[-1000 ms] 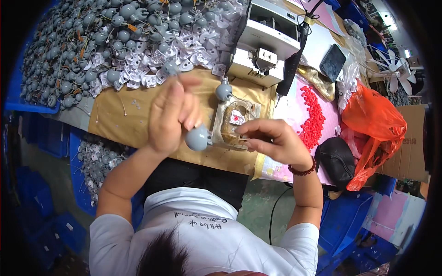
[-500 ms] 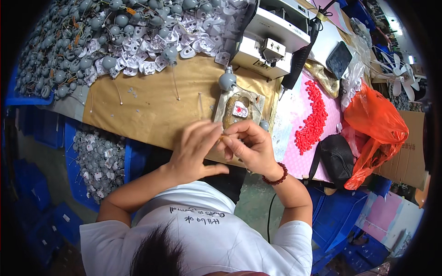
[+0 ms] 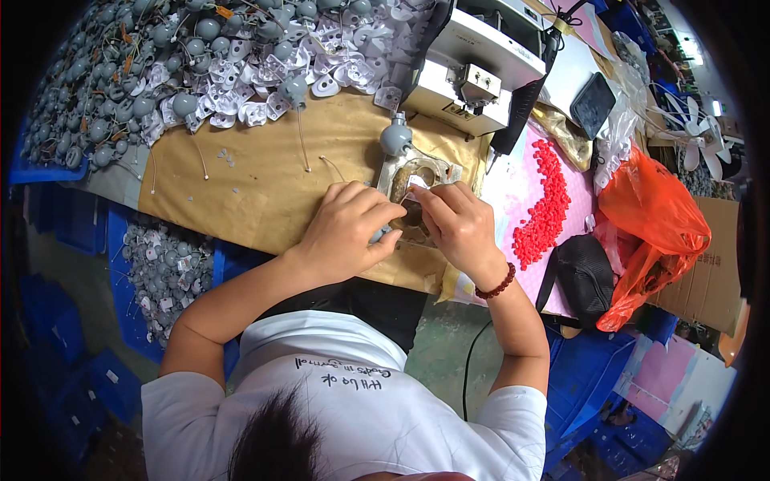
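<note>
A metal fixture [image 3: 388,181] stands on the brown-covered bench, with a round grey part [image 3: 395,139] at its far end. In its recess sits a small white piece [image 3: 417,183], partly hidden by my fingers. My right hand [image 3: 464,228], with a dark red bead bracelet at the wrist, reaches over the fixture's right side. Its thumb and index finger are pinched at the white piece; whatever is between them is too small to make out. At the fixture's near left, my left hand [image 3: 346,228] curls its fingers and thumb around a grey rounded part [image 3: 380,233], mostly covered.
Grey round parts [image 3: 184,104] and white plastic pieces [image 3: 325,86] are heaped at the far left. A white machine [image 3: 465,100] stands behind the fixture. Red pieces [image 3: 539,224] lie on pink sheeting at right, near a black pouch [image 3: 585,276] and an orange bag [image 3: 654,212].
My hands have parted from each other above the bench. The right has moved right and onto the fixture; the left has come down beside it, now around the grey rounded part.
</note>
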`<state>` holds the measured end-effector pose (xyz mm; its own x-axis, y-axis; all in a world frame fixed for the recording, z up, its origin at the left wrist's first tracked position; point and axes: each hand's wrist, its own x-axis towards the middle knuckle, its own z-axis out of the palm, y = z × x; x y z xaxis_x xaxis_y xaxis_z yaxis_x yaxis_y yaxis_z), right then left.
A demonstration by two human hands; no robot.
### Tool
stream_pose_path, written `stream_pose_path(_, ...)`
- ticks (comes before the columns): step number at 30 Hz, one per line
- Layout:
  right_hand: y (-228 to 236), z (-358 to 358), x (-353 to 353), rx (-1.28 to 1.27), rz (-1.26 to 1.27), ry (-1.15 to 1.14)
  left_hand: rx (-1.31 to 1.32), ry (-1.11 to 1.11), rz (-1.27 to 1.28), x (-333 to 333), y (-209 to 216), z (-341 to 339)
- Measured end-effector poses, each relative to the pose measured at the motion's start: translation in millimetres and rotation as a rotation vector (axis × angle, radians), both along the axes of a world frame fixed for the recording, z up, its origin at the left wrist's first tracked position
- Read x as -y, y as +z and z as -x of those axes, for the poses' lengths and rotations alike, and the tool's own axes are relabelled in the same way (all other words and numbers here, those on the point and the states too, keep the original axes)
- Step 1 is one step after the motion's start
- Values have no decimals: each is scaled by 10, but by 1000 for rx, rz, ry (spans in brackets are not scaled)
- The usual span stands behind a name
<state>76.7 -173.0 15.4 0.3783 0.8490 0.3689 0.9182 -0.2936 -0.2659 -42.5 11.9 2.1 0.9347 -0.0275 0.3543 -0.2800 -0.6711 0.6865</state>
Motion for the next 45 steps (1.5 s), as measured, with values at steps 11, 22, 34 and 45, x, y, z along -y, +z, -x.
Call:
stream_pose_path(11, 236, -90, 9, 62, 259, 117, 2, 47, -218, -59, 30, -85)
stream_pose_path(22, -8, -430, 211, -854, -127, -232, 23, -6, -452, 121, -146, -223)
stream_pose_path(34, 125, -360, -20, -769, 16, -145, 114, -19, -431, 95, -211, -226)
stream_pose_path(45, -13, -463, 74, -911, -115, -159, 132, -27, -432, 75, -190, -235)
